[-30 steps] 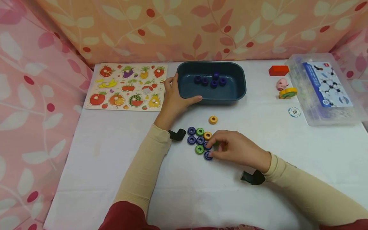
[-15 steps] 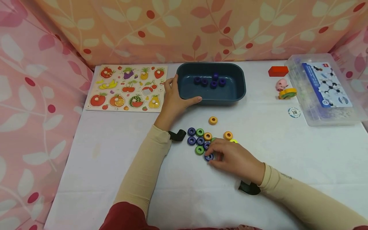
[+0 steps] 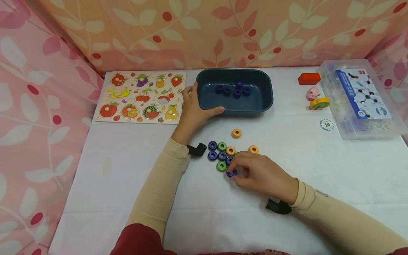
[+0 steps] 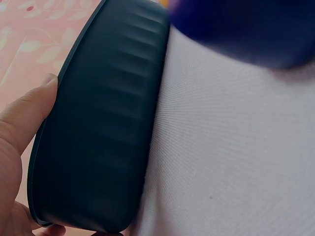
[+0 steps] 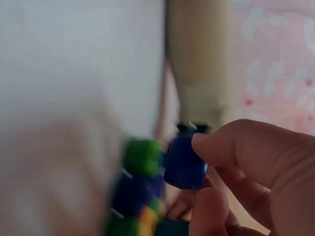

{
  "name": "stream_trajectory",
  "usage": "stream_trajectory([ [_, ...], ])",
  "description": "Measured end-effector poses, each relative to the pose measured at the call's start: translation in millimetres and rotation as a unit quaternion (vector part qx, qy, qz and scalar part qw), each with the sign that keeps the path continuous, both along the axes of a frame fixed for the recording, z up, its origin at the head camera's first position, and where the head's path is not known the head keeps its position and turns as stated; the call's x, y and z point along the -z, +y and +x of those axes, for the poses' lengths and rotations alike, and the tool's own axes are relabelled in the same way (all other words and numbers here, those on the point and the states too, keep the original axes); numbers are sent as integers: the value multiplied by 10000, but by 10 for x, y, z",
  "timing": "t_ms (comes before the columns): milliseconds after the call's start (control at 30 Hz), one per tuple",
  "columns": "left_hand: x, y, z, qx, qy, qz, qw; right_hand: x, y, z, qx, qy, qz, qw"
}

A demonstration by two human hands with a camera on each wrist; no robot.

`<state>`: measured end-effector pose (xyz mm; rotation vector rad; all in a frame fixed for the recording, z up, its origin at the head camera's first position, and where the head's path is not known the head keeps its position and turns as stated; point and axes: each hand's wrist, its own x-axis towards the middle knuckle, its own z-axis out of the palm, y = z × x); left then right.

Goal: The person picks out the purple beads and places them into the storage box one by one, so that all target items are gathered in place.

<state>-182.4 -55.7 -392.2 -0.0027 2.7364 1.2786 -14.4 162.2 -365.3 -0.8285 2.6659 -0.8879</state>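
Observation:
In the head view my right hand (image 3: 264, 175) pinches a dark blue-purple ring bead (image 3: 231, 173) between thumb and fingers, at the near end of a bead cluster. The same blue bead (image 5: 186, 163) shows its side by the fingertips in the right wrist view. Green (image 3: 221, 166), purple and orange (image 3: 230, 151) beads lie flat beside it; some are partly hidden by the hand. My left hand (image 3: 195, 109) holds the left front corner of a dark teal tub (image 3: 236, 112), thumb at the front rim, fingers at the left end. Several purple beads (image 3: 237, 93) lie inside the tub.
A fruit puzzle board (image 3: 140, 97) lies left of the tub. Two orange beads (image 3: 236, 133) sit apart from the cluster. At the right are a red block (image 3: 309, 78), a pink pig toy (image 3: 312, 93), a yellow-green toy (image 3: 319, 103), a chip (image 3: 326, 124) and a clear plastic case (image 3: 363, 129).
My right hand has shifted slightly toward the near side and closed its fingertips on the blue bead, uncovering an orange bead behind it. My left hand and the tub stay in place.

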Motion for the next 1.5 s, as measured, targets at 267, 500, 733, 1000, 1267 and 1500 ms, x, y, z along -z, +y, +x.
stream_trajectory([
  [267,-1,-12,-5,40,42,56,10000,-540,151,-734,960,6,-225,9951],
  [500,10,-15,-4,24,-41,98,9999,-596,172,-1665,1946,-272,-135,9804],
  [733,12,-23,3,51,-12,76,10000,-349,173,-2212,2198,-543,-50,9740],
  [1000,-4,-24,9,45,23,34,10000,-291,114,-2386,2272,-761,87,9708],
  [1267,17,-14,9,71,-21,45,10000,-233,155,-2450,2229,-925,86,9704],
  [1500,-2,-14,10,4,-36,84,10000,-356,233,-2324,2207,-515,-192,9738],
])
